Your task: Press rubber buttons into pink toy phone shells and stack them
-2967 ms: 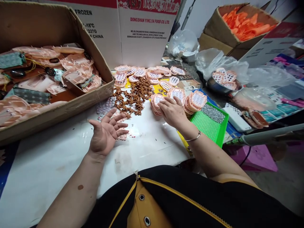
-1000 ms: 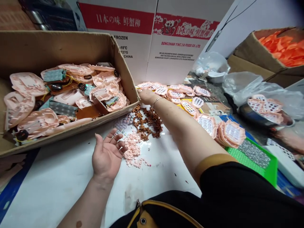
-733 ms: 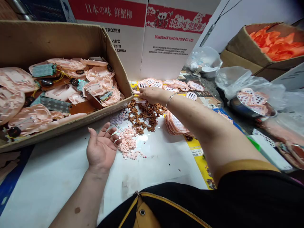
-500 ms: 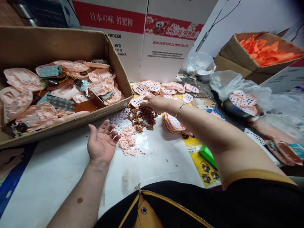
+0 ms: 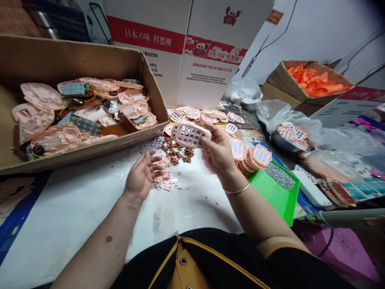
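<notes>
Between the thumb and fingers of my right hand [image 5: 219, 147] is a pink plastic casing panel [image 5: 189, 134] with rows of holes, held up above the table. My left hand [image 5: 141, 174] is palm up with fingers apart and nothing in it, beside small pink ring-like parts [image 5: 165, 182]. Brown rubbery pieces [image 5: 176, 154] lie in a pile below the panel. Whitish keypad pieces [image 5: 152, 144] are close to the box's front corner. More pink perforated panels [image 5: 210, 116] lie behind, and stacked ones [image 5: 257, 157] stand to the right of my right wrist.
At left a cardboard box [image 5: 90, 151] holds pink casings with wires and circuit boards. A green tray [image 5: 270, 196] with small metal parts sits under my right forearm. Farther right are a metal bowl [image 5: 282, 142] of panels and a box of orange pieces [image 5: 313, 80]. White cartons [image 5: 207, 88] stand behind.
My right hand has come back from the rear panels toward me, lifting one pink panel. My left hand has shifted slightly right, still open. The view has turned a little, showing more of the green tray.
</notes>
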The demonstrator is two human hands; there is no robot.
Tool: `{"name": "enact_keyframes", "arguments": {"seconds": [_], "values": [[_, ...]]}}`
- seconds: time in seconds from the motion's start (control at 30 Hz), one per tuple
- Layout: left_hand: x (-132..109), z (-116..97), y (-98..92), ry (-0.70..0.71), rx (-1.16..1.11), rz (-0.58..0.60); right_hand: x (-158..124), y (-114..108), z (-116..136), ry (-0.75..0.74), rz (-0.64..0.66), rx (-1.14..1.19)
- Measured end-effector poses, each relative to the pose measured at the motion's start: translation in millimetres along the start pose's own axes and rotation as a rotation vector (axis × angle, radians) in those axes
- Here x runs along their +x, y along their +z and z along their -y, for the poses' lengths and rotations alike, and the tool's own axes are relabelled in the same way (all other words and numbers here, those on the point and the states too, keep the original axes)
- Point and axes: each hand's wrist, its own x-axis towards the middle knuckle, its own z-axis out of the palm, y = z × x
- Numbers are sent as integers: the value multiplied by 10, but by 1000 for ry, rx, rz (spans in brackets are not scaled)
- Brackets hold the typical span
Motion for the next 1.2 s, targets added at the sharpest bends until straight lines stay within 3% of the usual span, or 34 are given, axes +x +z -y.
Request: {"name": "enact_keyframes", "arguments": {"seconds": [0.13, 0.23, 0.3, 0.47, 0.7, 0.83, 0.97, 1.13, 1.2], "values": [[-67, 87, 28, -69, 12, 148, -495, 403, -57, -221, -32, -178], [-69, 118, 33, -76, -134, 220, -725, 600, -40, -474, 127, -298], [-61, 124, 21, -55, -176, 220, -809, 657, -44, -578, 233, -289], [-72, 122, -10, -20, -113, 221, -891, 663, -103, -717, 274, -273], [-73, 130, -15, 105, -88, 191, -875, 572, -54, -726, 278, -409], [-38, 108, -4, 195, -123, 74, -863, 522, -46, -653, 314, -542], [-13, 96, 17, 204, -131, -1, -894, 536, -75, -646, 302, -538], [-9, 80, 33, 181, -151, -20, -842, 497, -67, -578, 444, -524], [-5, 30, 40, 227, -157, -30, -739, 405, -31, -538, 371, -570]]}}
